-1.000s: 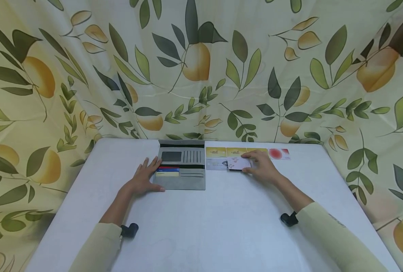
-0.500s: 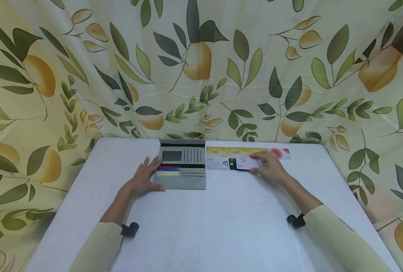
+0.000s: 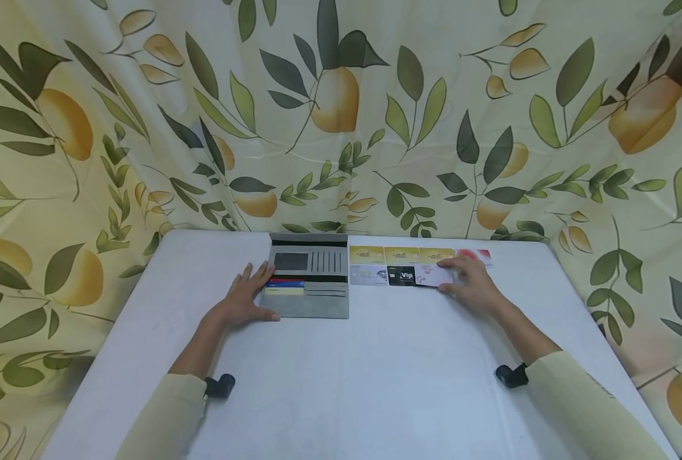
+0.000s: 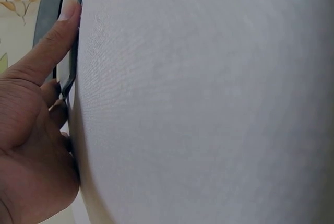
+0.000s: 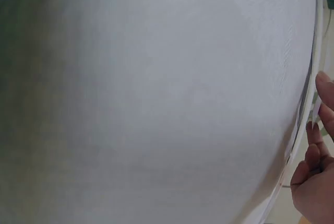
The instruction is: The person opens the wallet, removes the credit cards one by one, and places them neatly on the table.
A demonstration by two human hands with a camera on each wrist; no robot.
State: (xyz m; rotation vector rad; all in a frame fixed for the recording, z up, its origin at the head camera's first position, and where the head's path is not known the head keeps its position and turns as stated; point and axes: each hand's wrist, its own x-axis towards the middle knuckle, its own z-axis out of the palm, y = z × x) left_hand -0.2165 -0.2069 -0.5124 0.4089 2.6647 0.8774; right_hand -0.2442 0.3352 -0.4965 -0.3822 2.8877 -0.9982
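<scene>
My left hand (image 3: 240,303) rests with spread fingers on the left edge of an open grey wallet (image 3: 317,310). In the left wrist view its thumb (image 4: 52,44) lies along the wallet's edge. Red, blue and pale yellow cards (image 3: 284,287) poke out of a lower slot. To the right, my right hand (image 3: 474,284) pinches a white card with a pink floral print (image 3: 431,276) between thumb and fingers. That card sits beside a black "Vip" card (image 3: 401,276). The right wrist view shows only part of the hand (image 5: 315,177) at its edge.
Three gold cards (image 3: 401,255) and a red-and-white card (image 3: 483,255) form a row right of the wallet. Below them lies a pale grey card (image 3: 367,275). All are on a white table (image 3: 341,383), with a leaf-and-fruit patterned curtain (image 3: 294,153) behind it.
My right hand has slid right with the floral card, uncovering the black "Vip" card and partly covering the red-and-white one. My left hand has stayed on the wallet.
</scene>
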